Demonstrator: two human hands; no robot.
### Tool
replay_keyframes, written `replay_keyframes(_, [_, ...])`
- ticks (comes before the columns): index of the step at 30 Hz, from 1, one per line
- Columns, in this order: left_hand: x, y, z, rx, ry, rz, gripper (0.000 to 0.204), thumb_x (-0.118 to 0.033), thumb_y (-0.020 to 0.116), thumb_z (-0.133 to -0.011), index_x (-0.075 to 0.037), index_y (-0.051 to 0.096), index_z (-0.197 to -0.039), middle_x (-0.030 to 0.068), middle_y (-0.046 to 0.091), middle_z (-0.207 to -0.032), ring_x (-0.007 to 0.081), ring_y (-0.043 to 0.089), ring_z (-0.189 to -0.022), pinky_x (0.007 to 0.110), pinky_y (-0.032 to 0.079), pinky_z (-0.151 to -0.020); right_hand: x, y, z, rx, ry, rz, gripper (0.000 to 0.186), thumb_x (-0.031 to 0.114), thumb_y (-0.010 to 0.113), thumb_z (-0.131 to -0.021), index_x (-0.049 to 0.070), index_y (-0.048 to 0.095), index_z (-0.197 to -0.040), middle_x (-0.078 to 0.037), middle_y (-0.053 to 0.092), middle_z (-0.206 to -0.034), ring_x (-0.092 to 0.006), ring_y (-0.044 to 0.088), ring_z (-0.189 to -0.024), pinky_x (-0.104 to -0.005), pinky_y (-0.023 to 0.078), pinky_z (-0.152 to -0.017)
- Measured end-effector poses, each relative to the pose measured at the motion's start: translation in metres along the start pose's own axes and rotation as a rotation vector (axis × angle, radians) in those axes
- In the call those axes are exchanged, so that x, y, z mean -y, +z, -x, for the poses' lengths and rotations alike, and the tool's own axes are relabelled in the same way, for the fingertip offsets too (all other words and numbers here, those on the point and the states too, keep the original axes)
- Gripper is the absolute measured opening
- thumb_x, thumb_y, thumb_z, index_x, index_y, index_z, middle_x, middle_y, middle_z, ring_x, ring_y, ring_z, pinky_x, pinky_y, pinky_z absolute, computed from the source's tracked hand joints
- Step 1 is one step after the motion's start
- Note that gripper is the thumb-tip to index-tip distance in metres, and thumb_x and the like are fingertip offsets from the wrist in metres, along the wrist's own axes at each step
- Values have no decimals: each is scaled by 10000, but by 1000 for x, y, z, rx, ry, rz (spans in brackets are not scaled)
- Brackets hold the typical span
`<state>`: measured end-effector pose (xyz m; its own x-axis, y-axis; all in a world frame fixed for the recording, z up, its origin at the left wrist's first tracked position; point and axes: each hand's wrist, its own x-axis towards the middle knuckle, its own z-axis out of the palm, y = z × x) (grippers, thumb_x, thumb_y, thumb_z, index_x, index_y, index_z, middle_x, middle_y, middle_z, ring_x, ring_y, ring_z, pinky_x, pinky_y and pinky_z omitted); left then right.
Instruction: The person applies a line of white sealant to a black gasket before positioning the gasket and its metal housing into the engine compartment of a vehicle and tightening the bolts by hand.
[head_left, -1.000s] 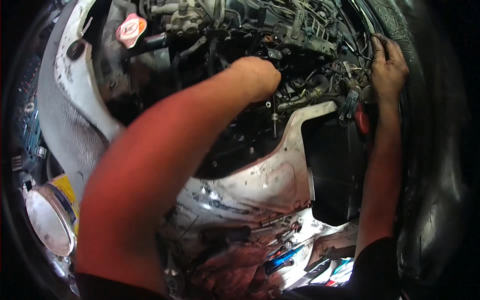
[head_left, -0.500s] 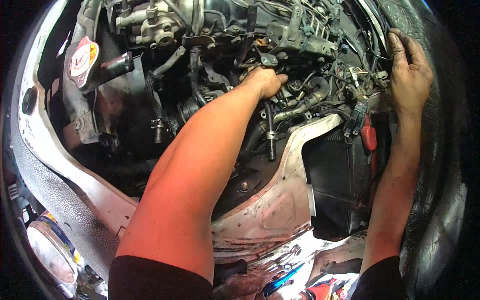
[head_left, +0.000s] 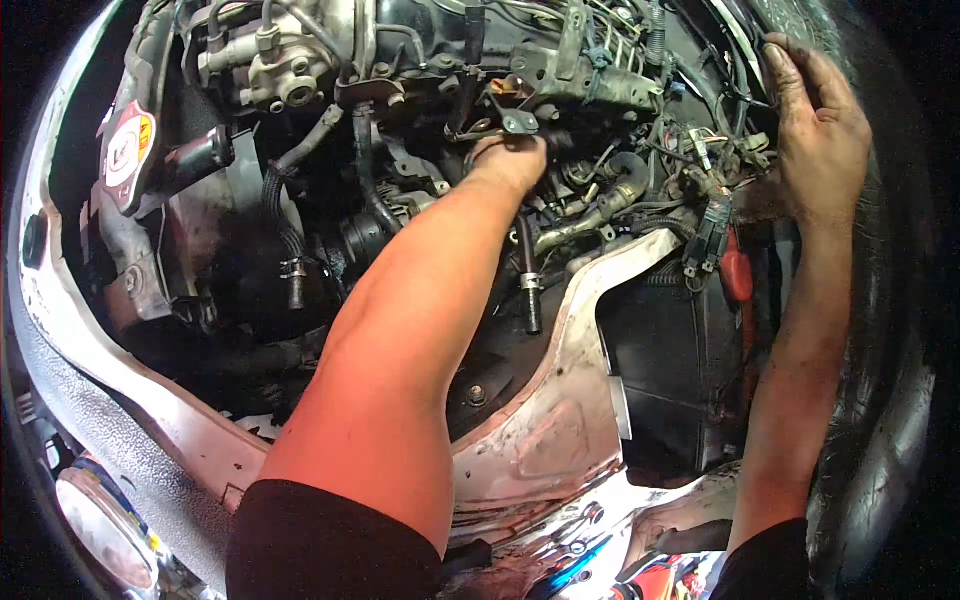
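My left hand (head_left: 508,166) reaches deep into a vehicle's engine bay, just below a small dark metal bracket (head_left: 519,121). Its fingers curl in, and whatever they grip is hidden behind the hand. A black rubber hose (head_left: 528,268) with a metal clamp hangs below that wrist. At the far right, my right hand (head_left: 825,150) rests against the bay's side edge, thumb and fingers stretched upward and apart. Beside it lies a bundle of wiring and connectors (head_left: 712,215).
On the left are a radiator cap (head_left: 130,150) and a clamped hose (head_left: 278,215). The engine (head_left: 420,35) fills the back. A pale body panel (head_left: 560,420) curves across the front, beside a black battery-like box (head_left: 660,350) with a red cover (head_left: 737,268).
The view has shifted slightly, moving the engine parts left and the pale panel with them. My left hand has turned, and its thumb no longer sticks out. My right hand stays at the edge.
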<state>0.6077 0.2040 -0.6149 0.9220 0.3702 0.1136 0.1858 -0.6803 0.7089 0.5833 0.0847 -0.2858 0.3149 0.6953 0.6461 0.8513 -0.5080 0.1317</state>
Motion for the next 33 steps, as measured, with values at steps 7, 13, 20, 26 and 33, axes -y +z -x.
replay_keyframes(7, [-63, -60, 51, 407, 343, -69, 518, -144, 642, -742, -108, 537, -1247, 226, 655, -1034, 375, 638, -999, 470, 518, -851, 44, -4, 0, -69, -269, 112, 95, 28, 623, -868, -13, 665, -943, -113, 649, -852, -210, 626, -784, -312, 496, -701])
replay_keyframes(13, [-54, -136, 113, 623, 483, -275, 505, -82, 635, -715, -102, 608, -1219, 175, 612, -1224, 356, 610, -1082, 443, 503, -912, 38, 42, -10, 11, -221, -105, 51, -30, 608, -834, -44, 644, -867, -148, 631, -802, -237, 616, -718, -333, 490, -645])
replay_keyframes(20, [-66, -155, 144, 713, 301, -430, 442, -124, 547, -849, -136, 573, -1290, 159, 593, -1245, 340, 575, -1148, 456, 488, -961, 18, 51, 31, 97, -434, -49, 192, 10, 638, -855, -9, 640, -1046, -139, 660, -975, -282, 656, -917, -309, 499, -812])
replay_keyframes(26, [-90, -146, 151, 726, 196, -416, 405, -178, 581, -883, -116, 608, -1283, 177, 544, -1337, 409, 438, -1278, 645, 326, -1015, -10, 48, 59, 123, -357, -128, 269, -60, 627, -805, 25, 640, -1060, -147, 651, -1024, -313, 656, -942, -351, 519, -796])
replay_keyframes(33, [-102, -144, 164, 694, 286, -615, 473, -224, 572, -903, 25, 547, -1305, 247, 509, -1354, 448, 427, -1282, 664, 313, -1023, -12, 51, 73, 298, -372, -50, 386, -126, 599, -732, 12, 617, -1092, -164, 637, -1053, -354, 645, -936, -369, 519, -787])
